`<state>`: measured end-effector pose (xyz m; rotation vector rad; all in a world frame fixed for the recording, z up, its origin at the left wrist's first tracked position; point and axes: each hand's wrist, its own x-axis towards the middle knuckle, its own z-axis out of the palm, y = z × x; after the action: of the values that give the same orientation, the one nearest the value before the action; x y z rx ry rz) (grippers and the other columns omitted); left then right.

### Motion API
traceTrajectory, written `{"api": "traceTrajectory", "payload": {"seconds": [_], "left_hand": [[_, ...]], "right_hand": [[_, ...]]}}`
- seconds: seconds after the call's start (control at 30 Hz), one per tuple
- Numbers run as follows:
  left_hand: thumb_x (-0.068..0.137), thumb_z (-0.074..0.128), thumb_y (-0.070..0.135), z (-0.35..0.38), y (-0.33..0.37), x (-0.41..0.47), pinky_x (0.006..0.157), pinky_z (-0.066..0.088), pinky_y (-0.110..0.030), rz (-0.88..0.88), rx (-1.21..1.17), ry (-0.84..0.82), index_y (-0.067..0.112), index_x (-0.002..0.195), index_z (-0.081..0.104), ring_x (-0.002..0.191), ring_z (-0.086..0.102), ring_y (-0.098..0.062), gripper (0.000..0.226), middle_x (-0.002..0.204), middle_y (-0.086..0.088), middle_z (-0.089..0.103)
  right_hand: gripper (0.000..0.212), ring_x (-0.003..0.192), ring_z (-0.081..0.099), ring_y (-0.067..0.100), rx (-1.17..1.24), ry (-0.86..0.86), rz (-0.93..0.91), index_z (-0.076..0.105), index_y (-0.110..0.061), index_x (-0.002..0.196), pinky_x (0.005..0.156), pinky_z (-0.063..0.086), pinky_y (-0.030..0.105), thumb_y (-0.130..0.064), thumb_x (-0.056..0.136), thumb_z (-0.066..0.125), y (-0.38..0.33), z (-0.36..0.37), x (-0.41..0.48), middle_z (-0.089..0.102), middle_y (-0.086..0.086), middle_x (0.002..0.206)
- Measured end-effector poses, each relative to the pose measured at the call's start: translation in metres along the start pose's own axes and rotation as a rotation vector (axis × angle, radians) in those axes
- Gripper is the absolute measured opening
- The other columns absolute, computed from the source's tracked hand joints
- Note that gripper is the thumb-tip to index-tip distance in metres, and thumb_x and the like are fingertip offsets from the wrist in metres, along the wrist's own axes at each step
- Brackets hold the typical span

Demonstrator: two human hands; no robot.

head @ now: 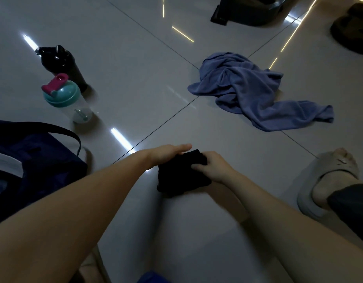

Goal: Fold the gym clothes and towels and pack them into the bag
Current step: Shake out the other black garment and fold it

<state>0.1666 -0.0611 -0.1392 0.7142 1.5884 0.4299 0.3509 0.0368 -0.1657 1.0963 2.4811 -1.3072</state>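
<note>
A small black folded garment [180,178] lies on the tiled floor just in front of me. My left hand [168,153] rests flat on its far left edge with fingers straight. My right hand [210,167] grips the garment's right side, fingers curled over the fold. A crumpled blue towel [246,88] lies on the floor farther away to the right. The dark navy bag [33,164] sits open at my left, its strap arching over the top.
Two shaker bottles stand at the left: a black one [62,66] and a clear one with a teal lid and pink cap [68,99]. My foot in a grey slipper [327,180] is at the right. Dark furniture feet [246,13] and sandals [352,31] lie far back.
</note>
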Motion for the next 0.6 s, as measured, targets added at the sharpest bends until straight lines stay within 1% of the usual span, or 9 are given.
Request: {"api": "traceTrajectory", "payload": {"seconds": [0.07,0.1,0.17,0.2,0.27,0.37,0.43,0.53,0.6], "left_hand": [[0.087,0.071,0.054,-0.002,-0.004,0.000,0.070,0.048,-0.020,0.047,0.065,0.028,0.017,0.104,0.074,0.080,0.071,-0.008,0.041,0.089,0.005,0.076],[0.081,0.081,0.045,-0.003,-0.007,0.002,0.070,0.050,-0.019,0.069,0.119,0.047,0.019,0.109,0.072,0.087,0.071,-0.009,0.039,0.096,0.004,0.075],[0.075,0.088,0.030,-0.007,-0.014,0.007,0.075,0.054,-0.021,0.096,0.250,0.113,0.021,0.120,0.067,0.092,0.069,-0.013,0.050,0.105,0.002,0.071],[0.076,0.087,0.027,-0.009,-0.018,0.010,0.078,0.054,-0.024,0.115,0.321,0.174,0.021,0.122,0.065,0.093,0.069,-0.015,0.052,0.106,0.002,0.070],[0.083,0.080,0.025,-0.012,-0.027,0.015,0.083,0.053,-0.027,0.156,0.410,0.311,0.020,0.120,0.066,0.095,0.067,-0.018,0.040,0.106,0.002,0.069],[0.091,0.068,0.024,-0.008,-0.041,0.018,0.086,0.053,-0.032,0.145,0.408,0.421,0.023,0.111,0.068,0.101,0.066,-0.021,0.020,0.106,0.001,0.070],[0.094,0.058,0.022,0.002,-0.047,0.016,0.086,0.051,-0.036,0.159,0.493,0.558,0.023,0.113,0.065,0.103,0.063,-0.023,0.021,0.109,0.000,0.068],[0.087,0.050,0.016,0.025,-0.052,0.015,0.086,0.047,-0.043,0.509,0.683,0.870,0.015,0.117,0.063,0.102,0.058,-0.031,0.033,0.114,-0.005,0.062],[0.091,0.051,0.026,0.042,-0.050,0.018,0.100,0.042,-0.045,0.692,0.792,0.853,0.013,0.127,0.061,0.116,0.053,-0.030,0.039,0.129,-0.007,0.058]], "right_hand": [[0.014,0.072,0.063,0.014,0.049,0.014,0.050,0.062,-0.025,0.078,0.064,0.042,0.029,-0.021,0.088,0.072,0.004,0.002,0.007,0.067,-0.004,0.076],[0.007,0.078,0.067,0.018,0.062,0.023,0.071,0.067,-0.022,0.085,0.067,0.045,0.030,-0.023,0.088,0.073,0.005,0.003,0.011,0.070,0.000,0.081],[0.013,0.083,0.069,0.024,0.051,0.049,0.130,0.068,-0.017,0.086,0.067,0.047,0.032,-0.029,0.088,0.074,0.008,0.006,0.020,0.071,0.003,0.083],[0.019,0.083,0.069,0.026,0.041,0.058,0.166,0.066,-0.016,0.080,0.065,0.045,0.032,-0.031,0.088,0.074,0.009,0.007,0.024,0.069,0.003,0.079],[0.030,0.081,0.068,0.029,0.027,0.085,0.223,0.058,-0.018,0.070,0.062,0.040,0.031,-0.037,0.087,0.074,0.010,0.009,0.029,0.063,0.002,0.072],[0.040,0.084,0.066,0.032,-0.021,0.131,0.303,0.061,-0.013,0.079,0.064,0.044,0.034,-0.050,0.084,0.072,0.012,0.012,0.035,0.066,0.007,0.081],[0.046,0.085,0.066,0.032,-0.060,0.150,0.337,0.064,-0.010,0.086,0.066,0.047,0.035,-0.056,0.083,0.071,0.012,0.014,0.037,0.068,0.010,0.086],[0.046,0.084,0.066,0.031,-0.076,0.148,0.374,0.064,-0.011,0.087,0.064,0.043,0.033,-0.056,0.082,0.072,0.009,0.015,0.040,0.067,0.007,0.083],[0.043,0.083,0.066,0.031,-0.073,0.134,0.393,0.063,-0.012,0.084,0.064,0.043,0.032,-0.055,0.081,0.071,0.008,0.013,0.041,0.066,0.006,0.081]]}}
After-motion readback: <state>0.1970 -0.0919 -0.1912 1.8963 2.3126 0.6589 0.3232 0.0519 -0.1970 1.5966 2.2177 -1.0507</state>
